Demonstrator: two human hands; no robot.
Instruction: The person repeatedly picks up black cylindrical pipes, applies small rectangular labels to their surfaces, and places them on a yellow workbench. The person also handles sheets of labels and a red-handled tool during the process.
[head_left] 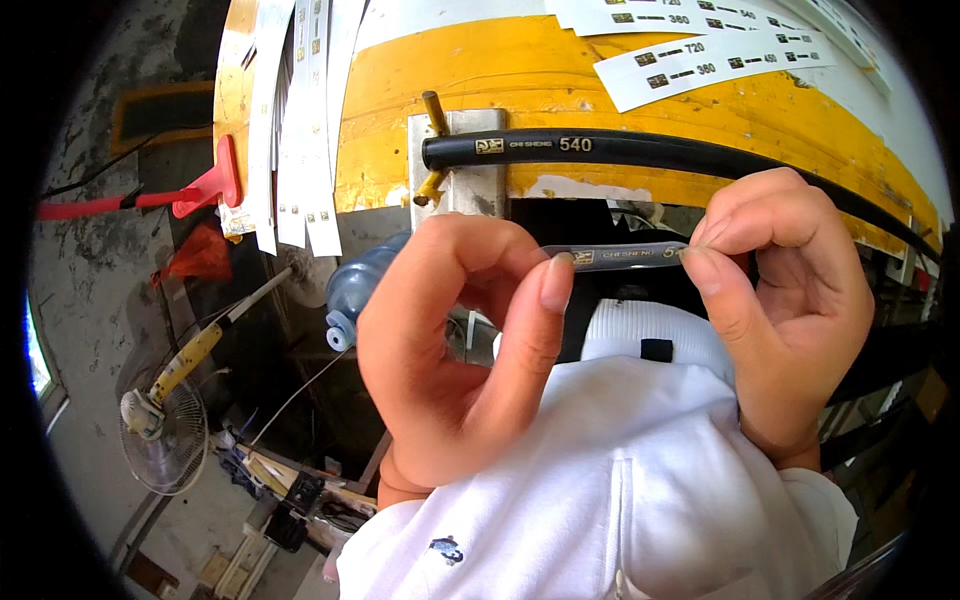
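Between my two hands stretches a narrow see-through label strip (pixel 628 258) with small gold printing. My left hand (pixel 450 330) pinches its left end between thumb and forefinger. The right end is pinched by the thumb and forefinger of my right hand (pixel 785 290). Just beyond the strip lies a long black tube or rod (pixel 680 152), with gold print near its left end. That end rests on a metal plate (pixel 480 185) with brass-coloured pegs, at the near edge of a yellow worktable (pixel 450 75). My hands are apart from the rod.
White label sheets (pixel 690 72) lie at the table's far right, and long label strips (pixel 300 120) hang over its left edge. Left of the table are a red plastic handle (pixel 210 185), a blue water bottle (pixel 362 285) and a standing fan (pixel 165 435).
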